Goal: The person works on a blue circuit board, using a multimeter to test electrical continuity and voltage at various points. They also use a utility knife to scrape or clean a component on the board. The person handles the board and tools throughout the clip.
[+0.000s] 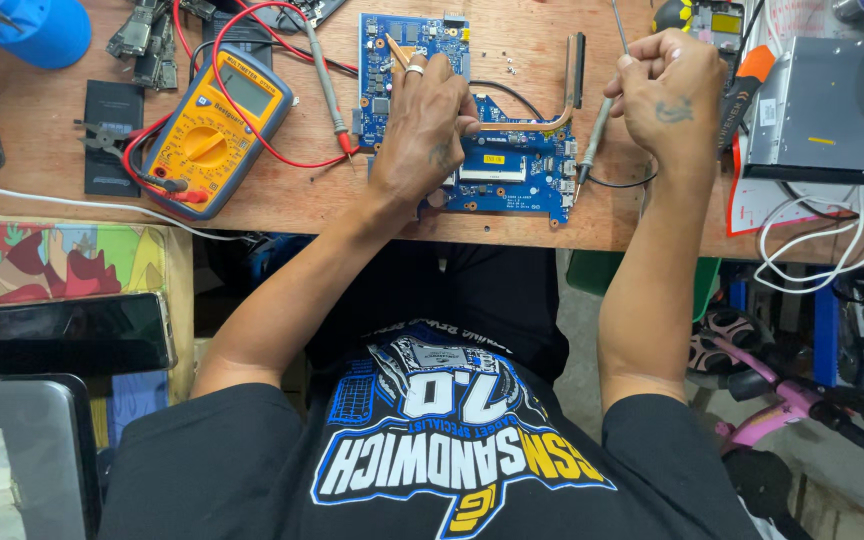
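A worn wooden workbench (42, 195) stands over a grey concrete floor (577, 330).

two hands (422, 125), one blue circuit board (512, 165), one screwdriver (602, 110); one yellow multimeter (217, 130)

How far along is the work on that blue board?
Done: the blue circuit board lies bare on the wooden bench. In hand: the left hand steadies it; the right hand holds a screwdriver at its edge. Left: the copper heat pipe still sits on it.

Circuit board at the middle of the table

The circuit board (497, 150) lies on the table (512, 215); the multimeter (217, 130) lies to its left, the metal drive (817, 110) to its right, the phone (67, 333) below the table's left edge.
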